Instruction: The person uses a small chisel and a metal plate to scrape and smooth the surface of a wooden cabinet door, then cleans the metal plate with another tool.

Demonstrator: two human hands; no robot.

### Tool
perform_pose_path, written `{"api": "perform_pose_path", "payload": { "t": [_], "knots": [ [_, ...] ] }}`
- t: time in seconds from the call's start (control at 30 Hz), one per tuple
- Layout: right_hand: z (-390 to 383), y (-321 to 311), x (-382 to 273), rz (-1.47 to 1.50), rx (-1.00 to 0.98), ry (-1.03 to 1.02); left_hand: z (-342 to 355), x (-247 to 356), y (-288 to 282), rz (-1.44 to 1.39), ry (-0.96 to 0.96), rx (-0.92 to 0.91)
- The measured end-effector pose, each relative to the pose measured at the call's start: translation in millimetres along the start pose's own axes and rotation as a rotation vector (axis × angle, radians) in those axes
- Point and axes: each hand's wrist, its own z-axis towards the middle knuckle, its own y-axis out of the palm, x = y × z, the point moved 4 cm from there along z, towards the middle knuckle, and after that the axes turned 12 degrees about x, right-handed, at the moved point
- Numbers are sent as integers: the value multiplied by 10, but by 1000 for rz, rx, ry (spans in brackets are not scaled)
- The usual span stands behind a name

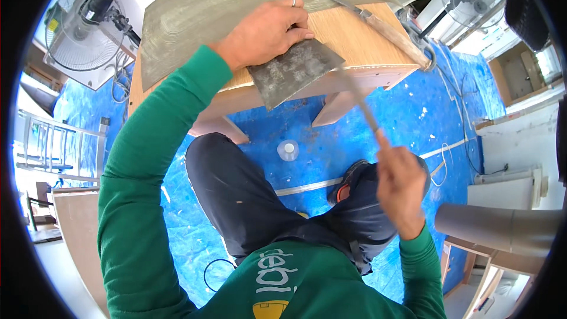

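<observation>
While blue sheeting spreads beneath, bench lies under the left fingers | fans stand beyond, either side | tool right of fingertips | left hand palm-down, fingers curled nearly closed on plate at bench's edge | right hand, lower right, fisted round blurred file, tip near plate.

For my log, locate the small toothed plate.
In the head view, the plate is upper-middle, partly under the left hand, jutting off the wooden bench.
</observation>
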Motion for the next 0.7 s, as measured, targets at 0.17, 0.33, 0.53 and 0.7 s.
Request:
{"api": "perform_pose_path", "payload": {
  "t": [0.17, 0.33, 0.53, 0.7],
  "knots": [
    [-129, -226, -88, 213, 116, 134, -15, 6, -4, 22, 21, 2],
    [-551, -22, 47, 504, 110, 523, 15, 132, -85, 24, -67, -79],
    [-816, 203, 4, 723, 98, 680, -44, 342, -204, 182, 54, -162],
    [-894, 290, -7, 812, 140, 683, -89, 655, -321, 217, -1, -304]
  ]
}}
